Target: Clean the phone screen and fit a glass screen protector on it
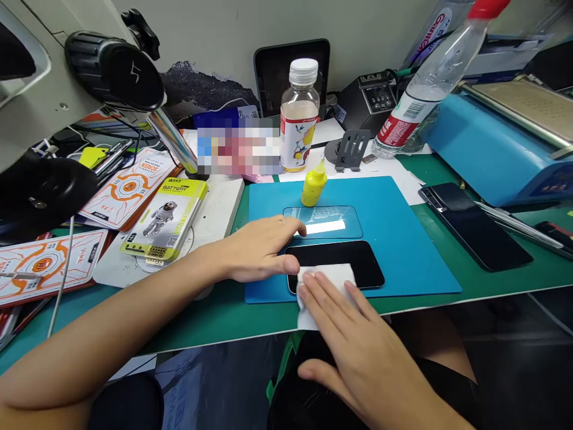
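A black-screened smartphone (364, 263) lies flat on the blue mat (403, 251). My right hand (358, 346) presses a folded white wipe (333, 273) against its near left part with straight fingers. Part of the wipe hangs past the phone's near edge. At the phone's left end is my left hand (264, 245), its thumb tip over the end and its index finger above the far corner, apart from each other. Behind the phone lies a clear, dark-rimmed glass screen piece (353, 221). A small yellow dropper bottle (314, 185) stands beyond that glass.
A drink bottle (298, 125) and a phone stand (353, 150) stand behind the mat. To the right are another phone (478, 224), tweezers (519, 226) and a blue machine (492, 146). Battery packs (168, 218) and a microscope arm (114, 68) crowd the left.
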### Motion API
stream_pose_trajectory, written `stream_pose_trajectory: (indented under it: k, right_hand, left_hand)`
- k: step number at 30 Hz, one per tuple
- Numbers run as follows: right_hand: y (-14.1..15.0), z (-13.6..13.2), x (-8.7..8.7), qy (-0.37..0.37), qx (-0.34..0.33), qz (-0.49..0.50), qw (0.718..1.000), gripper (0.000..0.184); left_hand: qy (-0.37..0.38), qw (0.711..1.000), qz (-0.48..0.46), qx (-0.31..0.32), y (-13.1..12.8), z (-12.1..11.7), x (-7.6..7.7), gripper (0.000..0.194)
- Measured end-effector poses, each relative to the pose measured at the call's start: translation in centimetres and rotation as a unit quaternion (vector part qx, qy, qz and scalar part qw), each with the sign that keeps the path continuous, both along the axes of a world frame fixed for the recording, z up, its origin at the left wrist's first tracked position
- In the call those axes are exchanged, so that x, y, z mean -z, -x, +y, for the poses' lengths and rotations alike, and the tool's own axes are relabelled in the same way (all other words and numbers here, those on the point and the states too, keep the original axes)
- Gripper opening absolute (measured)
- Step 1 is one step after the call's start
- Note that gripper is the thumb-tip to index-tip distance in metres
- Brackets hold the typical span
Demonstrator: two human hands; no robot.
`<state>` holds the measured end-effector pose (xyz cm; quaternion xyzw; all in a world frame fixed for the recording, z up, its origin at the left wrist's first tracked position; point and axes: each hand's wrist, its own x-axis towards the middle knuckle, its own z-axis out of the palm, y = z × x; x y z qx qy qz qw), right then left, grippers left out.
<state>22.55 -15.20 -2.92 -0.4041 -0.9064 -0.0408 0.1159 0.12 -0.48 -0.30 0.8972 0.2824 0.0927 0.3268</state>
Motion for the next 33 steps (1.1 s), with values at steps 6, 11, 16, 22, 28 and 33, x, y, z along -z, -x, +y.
stream_pose_trajectory:
  k: [6,11,16,22,28,33]
  right_hand:
    - [-0.7,2.2,0.0,0.002,0.046,-0.009,0.999,0.078]
    - [3.6,2.7,0.4,-0.002,0.07,0.023,0.997,0.097]
    - [1.5,0.7,0.3,-0.009,0.008,0.005,1.0,0.087]
    - [-2.1,2.3,0.2,-0.02,0.085,-0.024,0.996,0.082]
    - [4.4,2.8,0.8,0.015,0.11,0.041,0.993,0.112]
    - [3.8,1.2,0.5,0.037,0.017,0.042,0.998,0.104]
  left_hand:
    - [0.0,1.0,0.004,-0.006,0.1,0.1,0.1,0.11]
    - [-0.007,1.0,-0.01,0.004,0.1,0.0,0.2,0.108]
    - [-0.005,1.0,0.004,-0.006,0.1,-0.1,0.1,0.109]
    - [0.007,1.0,0.003,-0.015,0.2,-0.1,-0.2,0.116]
    - [-0.01,1.0,-0.016,-0.011,0.1,-0.3,0.3,0.112]
    - [-0.012,1.0,-0.005,-0.022,0.1,-0.5,0.5,0.111]
